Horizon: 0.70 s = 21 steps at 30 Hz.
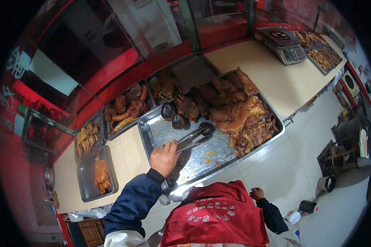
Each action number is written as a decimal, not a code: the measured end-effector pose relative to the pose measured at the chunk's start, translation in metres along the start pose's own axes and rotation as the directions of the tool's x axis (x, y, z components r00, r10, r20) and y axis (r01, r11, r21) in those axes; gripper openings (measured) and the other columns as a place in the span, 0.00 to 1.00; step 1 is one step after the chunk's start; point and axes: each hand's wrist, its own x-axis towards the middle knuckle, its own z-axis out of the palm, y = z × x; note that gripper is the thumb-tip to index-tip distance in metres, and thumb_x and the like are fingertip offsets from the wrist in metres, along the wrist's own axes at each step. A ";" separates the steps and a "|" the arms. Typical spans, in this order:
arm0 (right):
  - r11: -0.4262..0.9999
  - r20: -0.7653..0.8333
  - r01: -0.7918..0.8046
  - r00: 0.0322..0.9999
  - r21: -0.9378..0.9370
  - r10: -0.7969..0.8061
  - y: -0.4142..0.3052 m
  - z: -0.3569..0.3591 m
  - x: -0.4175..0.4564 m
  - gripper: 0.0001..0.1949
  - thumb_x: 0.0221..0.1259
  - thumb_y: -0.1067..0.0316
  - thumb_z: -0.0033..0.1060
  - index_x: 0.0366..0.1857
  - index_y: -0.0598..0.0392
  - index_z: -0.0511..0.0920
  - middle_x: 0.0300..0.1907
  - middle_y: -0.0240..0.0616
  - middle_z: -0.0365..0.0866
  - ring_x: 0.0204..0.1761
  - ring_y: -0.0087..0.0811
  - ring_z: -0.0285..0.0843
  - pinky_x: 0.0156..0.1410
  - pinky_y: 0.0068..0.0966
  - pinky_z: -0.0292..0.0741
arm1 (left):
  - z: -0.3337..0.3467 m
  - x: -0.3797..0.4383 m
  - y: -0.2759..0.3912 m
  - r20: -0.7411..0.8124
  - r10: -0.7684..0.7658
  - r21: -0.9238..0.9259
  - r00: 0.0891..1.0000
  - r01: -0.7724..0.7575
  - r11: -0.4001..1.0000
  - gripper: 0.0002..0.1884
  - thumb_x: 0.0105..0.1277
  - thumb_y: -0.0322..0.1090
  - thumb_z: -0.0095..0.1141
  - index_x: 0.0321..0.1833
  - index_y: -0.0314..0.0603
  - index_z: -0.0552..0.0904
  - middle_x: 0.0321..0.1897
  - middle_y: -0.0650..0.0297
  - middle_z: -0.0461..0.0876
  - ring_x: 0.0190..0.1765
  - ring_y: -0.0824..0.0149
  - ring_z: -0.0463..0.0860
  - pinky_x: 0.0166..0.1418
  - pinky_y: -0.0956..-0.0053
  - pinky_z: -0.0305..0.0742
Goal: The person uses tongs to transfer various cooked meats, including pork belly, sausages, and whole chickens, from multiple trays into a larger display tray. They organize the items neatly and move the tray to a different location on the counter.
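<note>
My left hand grips a pair of metal tongs over a large steel tray. At the tips of the tongs is a dark, roundish piece of cooked meat; whether they pinch it is hard to tell. Several more dark pieces lie just beyond it. Brown braised meat is heaped along the tray's far and right sides, with chopped meat near the right corner. My right hand hangs beside my red apron, away from the tray, its fingers partly curled.
Smaller trays on the counter hold sausages, poultry pieces and orange-brown meat. A digital scale stands at the far right, near trays of small snacks. Glass panes border the back. Buckets sit on the floor.
</note>
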 end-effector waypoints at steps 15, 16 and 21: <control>0.035 0.379 0.549 0.620 -0.835 -0.687 0.026 -0.018 -0.012 0.06 0.52 0.64 0.60 0.21 0.50 0.80 0.29 0.49 0.84 0.26 0.47 0.82 0.34 0.40 0.80 | -0.006 0.007 -0.019 -0.013 0.022 0.088 1.000 -0.020 0.996 0.18 0.57 0.39 0.68 0.48 0.43 0.81 0.33 0.63 0.79 0.34 0.63 0.84 0.37 0.68 0.77; 0.361 0.277 0.476 0.832 -0.802 -0.481 0.015 -0.015 -0.020 0.06 0.57 0.65 0.59 0.27 0.53 0.81 0.26 0.46 0.83 0.24 0.42 0.80 0.30 0.37 0.78 | -0.009 0.000 -0.017 0.016 -0.030 0.059 0.999 0.029 0.998 0.19 0.55 0.39 0.71 0.49 0.43 0.83 0.33 0.62 0.81 0.34 0.61 0.84 0.37 0.67 0.78; 0.822 0.137 0.389 0.921 -0.416 -0.366 -0.010 0.002 -0.041 0.11 0.66 0.65 0.54 0.39 0.62 0.79 0.23 0.40 0.81 0.20 0.31 0.76 0.23 0.28 0.73 | -0.025 -0.031 -0.017 0.023 -0.220 -0.087 0.975 0.221 0.971 0.19 0.57 0.39 0.71 0.49 0.40 0.82 0.34 0.60 0.83 0.31 0.57 0.85 0.35 0.64 0.79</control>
